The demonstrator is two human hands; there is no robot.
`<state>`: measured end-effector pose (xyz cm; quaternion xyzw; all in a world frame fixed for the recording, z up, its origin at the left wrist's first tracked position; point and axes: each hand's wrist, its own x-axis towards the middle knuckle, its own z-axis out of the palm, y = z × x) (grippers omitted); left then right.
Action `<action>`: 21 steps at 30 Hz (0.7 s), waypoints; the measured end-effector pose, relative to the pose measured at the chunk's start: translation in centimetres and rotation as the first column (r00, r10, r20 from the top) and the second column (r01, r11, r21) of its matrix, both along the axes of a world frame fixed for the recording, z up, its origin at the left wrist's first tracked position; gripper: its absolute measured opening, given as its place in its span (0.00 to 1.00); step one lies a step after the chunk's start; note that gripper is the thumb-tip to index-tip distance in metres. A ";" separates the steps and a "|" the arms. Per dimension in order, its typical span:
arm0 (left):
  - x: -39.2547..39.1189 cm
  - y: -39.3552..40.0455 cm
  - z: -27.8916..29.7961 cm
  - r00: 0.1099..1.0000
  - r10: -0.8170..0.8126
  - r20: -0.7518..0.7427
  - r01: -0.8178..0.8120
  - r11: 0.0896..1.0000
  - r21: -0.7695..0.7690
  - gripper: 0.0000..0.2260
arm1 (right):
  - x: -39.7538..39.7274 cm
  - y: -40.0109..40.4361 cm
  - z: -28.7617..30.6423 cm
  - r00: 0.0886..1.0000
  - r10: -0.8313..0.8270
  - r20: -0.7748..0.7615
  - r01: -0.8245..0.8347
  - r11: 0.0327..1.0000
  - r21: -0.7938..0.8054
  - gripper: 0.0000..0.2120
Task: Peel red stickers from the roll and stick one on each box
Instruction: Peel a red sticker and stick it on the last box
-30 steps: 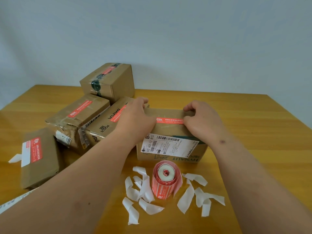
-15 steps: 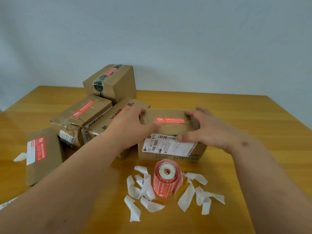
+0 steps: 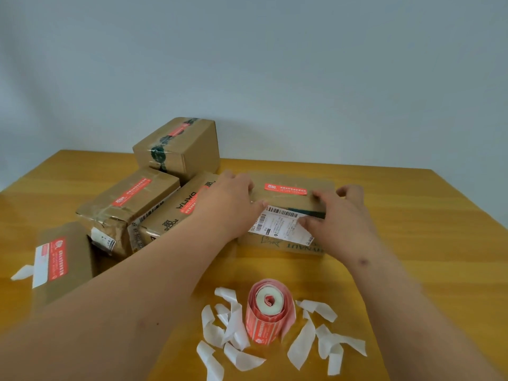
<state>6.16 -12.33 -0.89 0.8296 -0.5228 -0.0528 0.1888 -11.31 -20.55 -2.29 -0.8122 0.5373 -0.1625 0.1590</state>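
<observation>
Sticker roll (image 3: 270, 312) stands on end on the wooden table (image 3: 439, 243), near edge, w/ torn white backing scraps (image 3: 233, 328) strewn on both sides. Looks light, soft, prob. tips easily; the loose outer wrap seems the place to pinch and peel, stickers thin and likely to curl or cling to skin.

Just beyond it, the center box (image 3: 277, 244) w/ a white shipping label (image 3: 277, 225) on its front already carries a red sticker (image 3: 285, 188) flat on top. Cardboard, stiff enough to take by the sides, prob. not heavy.

Left hand (image 3: 228, 200) rests on the box's left top edge, fingers bent over the corner, thumb on the label; seems to hold the box. Right hand (image 3: 339, 215) sits at the right end, fingers loosely curled, tips touching top and label; can't tell if it really grips.

4 more boxes at left: DATTA-printed box (image 3: 170, 218), crumpled box (image 3: 121, 213), tall box (image 3: 178, 145) at back, flat parcel (image 3: 64, 259) at far left. Each shows red.
</observation>
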 end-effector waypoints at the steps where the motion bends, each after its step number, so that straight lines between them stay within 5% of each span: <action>1: 0.3 -0.4 0.1 1.000 -0.011 0.016 0.010 1.000 0.018 0.20 | 0.6 -0.4 -0.2 1.000 0.003 0.006 -0.003 1.000 -0.027 0.23; 7: 3.4 -0.7 0.8 0.984 -0.022 -0.177 0.030 0.999 0.039 0.26 | 5.3 -3.7 -1.0 0.994 -0.028 0.105 0.035 0.998 -0.060 0.19; 10: 4.8 0.8 1.4 0.997 0.080 0.001 -0.079 0.979 0.186 0.34 | 6.5 -3.3 -1.3 0.997 0.009 0.079 -0.001 0.995 -0.099 0.23; 14: 5.1 3.6 1.7 0.976 0.113 0.185 -0.170 0.927 0.333 0.31 | 6.6 -0.2 -0.8 1.000 -0.010 -0.018 0.006 0.977 -0.214 0.21; 18: 4.3 5.4 2.0 0.985 0.011 0.174 -0.087 0.897 0.433 0.28 | 6.6 1.7 -0.5 0.970 0.243 -0.007 -0.239 0.961 0.138 0.26; 21: 3.8 5.7 2.0 0.999 -0.024 0.048 0.001 0.900 0.436 0.30 | 7.0 1.3 -1.6 0.942 0.335 -0.013 -0.325 0.925 0.197 0.35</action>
